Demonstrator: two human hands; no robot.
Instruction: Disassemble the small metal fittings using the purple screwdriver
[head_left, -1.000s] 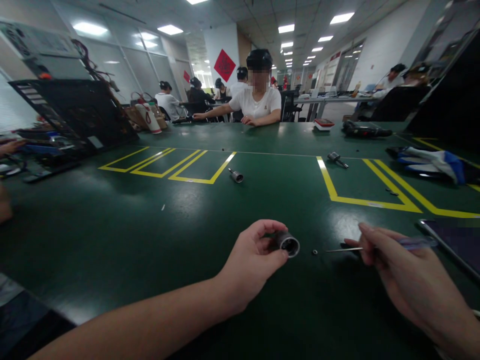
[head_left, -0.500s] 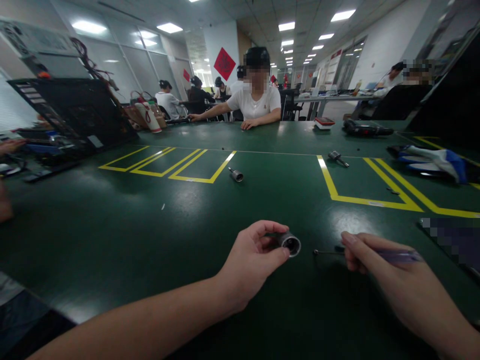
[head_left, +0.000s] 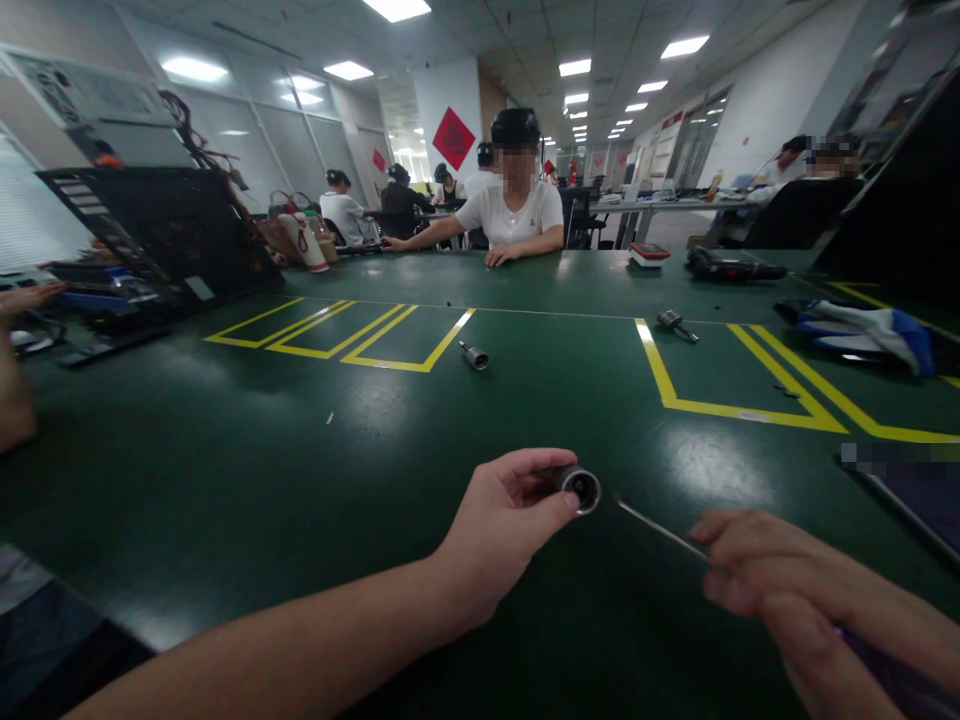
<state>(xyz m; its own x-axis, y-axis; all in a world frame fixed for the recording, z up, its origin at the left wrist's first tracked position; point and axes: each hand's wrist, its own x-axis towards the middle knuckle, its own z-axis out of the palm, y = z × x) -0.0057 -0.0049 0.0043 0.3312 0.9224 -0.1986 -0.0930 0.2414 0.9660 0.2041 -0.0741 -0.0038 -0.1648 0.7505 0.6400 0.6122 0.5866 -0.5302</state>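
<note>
My left hand [head_left: 504,527] holds a small metal cylinder [head_left: 578,486] between thumb and fingers, just above the green table [head_left: 300,470], its open end turned toward me. My right hand [head_left: 787,590] grips a thin screwdriver [head_left: 660,534] with a clear purple handle. The shaft slants up and left, and its tip sits close to the cylinder's right side.
A second small metal cylinder [head_left: 474,357] lies by the yellow floor-tape boxes [head_left: 352,335]. Another metal part [head_left: 675,323] lies further right. Blue-and-white gloves [head_left: 870,333] and a dark tablet [head_left: 907,490] sit at right. A person in white [head_left: 516,205] sits across; an open computer case [head_left: 157,235] stands left.
My right hand has drawn back toward me and lifted the screwdriver off the table, its tip now angled at the cylinder. The small washer on the table is no longer visible. My left hand barely moved.
</note>
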